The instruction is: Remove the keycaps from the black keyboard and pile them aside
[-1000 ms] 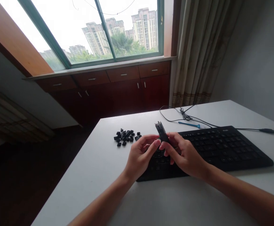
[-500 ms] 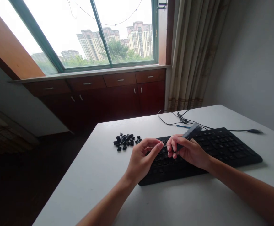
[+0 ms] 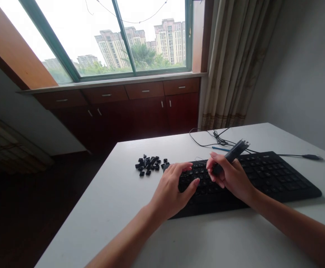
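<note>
A black keyboard [image 3: 279, 175] lies slantwise on the white table [image 3: 101, 208], its left part partly hidden by my hands. Over its left end, my left hand [image 3: 170, 191] is open, thumb and fingers apart with nothing between them. My right hand [image 3: 229, 176] is wrapped round a dark keycap puller [image 3: 236, 149] above the middle of the keys. Its thick end points up and away to the right, with pale tips. Thin wire loops [image 3: 200, 159] stick out from its other end toward my left hand. Just left of the keyboard is a pile of loose black keycaps [image 3: 150, 163].
Behind the keyboard lie a tangled black cable [image 3: 219, 140] and a thin blue stick [image 3: 220, 149]. A black plug end [image 3: 311, 157] rests at the right. Beyond the table stand reddish cabinets [image 3: 148, 111] under a window, with a curtain [image 3: 232, 67] beside it.
My left hand has opened from a pinch near the wire end and drawn away from it. My right hand has moved slightly right with the keycap puller. The view has shifted a little.
</note>
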The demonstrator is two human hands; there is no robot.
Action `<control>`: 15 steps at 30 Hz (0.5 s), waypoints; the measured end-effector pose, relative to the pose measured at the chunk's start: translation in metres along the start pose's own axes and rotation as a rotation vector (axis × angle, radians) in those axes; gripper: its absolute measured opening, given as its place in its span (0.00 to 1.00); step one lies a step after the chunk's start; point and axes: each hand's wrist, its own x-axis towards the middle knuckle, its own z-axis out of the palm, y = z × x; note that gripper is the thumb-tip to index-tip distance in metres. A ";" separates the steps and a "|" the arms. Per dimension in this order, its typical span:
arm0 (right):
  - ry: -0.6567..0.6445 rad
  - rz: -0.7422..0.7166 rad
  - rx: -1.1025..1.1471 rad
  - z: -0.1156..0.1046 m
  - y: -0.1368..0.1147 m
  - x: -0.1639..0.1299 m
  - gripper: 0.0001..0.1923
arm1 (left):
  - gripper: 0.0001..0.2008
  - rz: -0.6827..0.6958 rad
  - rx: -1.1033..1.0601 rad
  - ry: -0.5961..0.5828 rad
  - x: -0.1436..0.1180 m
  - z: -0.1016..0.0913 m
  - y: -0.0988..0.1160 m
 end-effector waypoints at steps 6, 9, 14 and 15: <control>-0.008 0.021 -0.005 0.000 -0.002 -0.001 0.22 | 0.16 0.063 0.077 -0.040 0.000 0.001 0.001; -0.056 0.002 -0.134 0.001 -0.004 -0.004 0.24 | 0.14 0.084 0.095 -0.059 0.000 0.001 0.000; -0.045 -0.084 -0.297 0.000 -0.009 -0.005 0.28 | 0.14 0.093 0.152 -0.081 -0.001 0.001 0.001; -0.034 -0.083 -0.302 -0.001 -0.010 -0.005 0.28 | 0.15 0.094 0.164 -0.088 -0.001 0.001 0.001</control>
